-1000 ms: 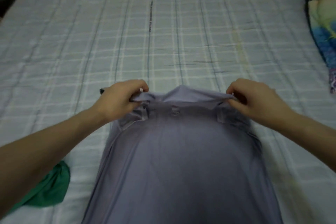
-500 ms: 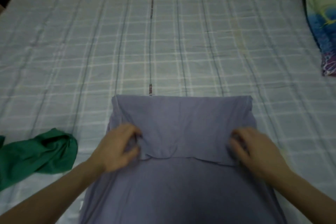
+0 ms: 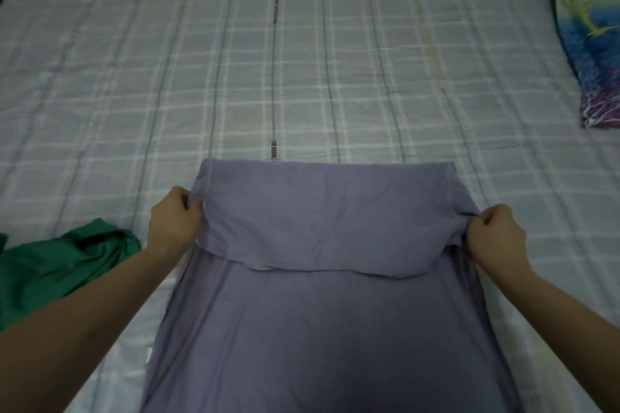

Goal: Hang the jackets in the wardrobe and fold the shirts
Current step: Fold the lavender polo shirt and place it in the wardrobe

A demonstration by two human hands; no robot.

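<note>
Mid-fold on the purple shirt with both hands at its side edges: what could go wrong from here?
1. The left hand and right hand pinch only the side edges of the lavender-purple soft shirt; uneven pulling could skew the folded-over flap.
2. The crumpled green garment lies close beside the left forearm and might get dragged.

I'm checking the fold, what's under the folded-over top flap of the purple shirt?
Under the flap lies the shirt itself, spread on the bed. The left hand and right hand pinch its sides. The collar and any buttons are covered, so not visible.
</note>
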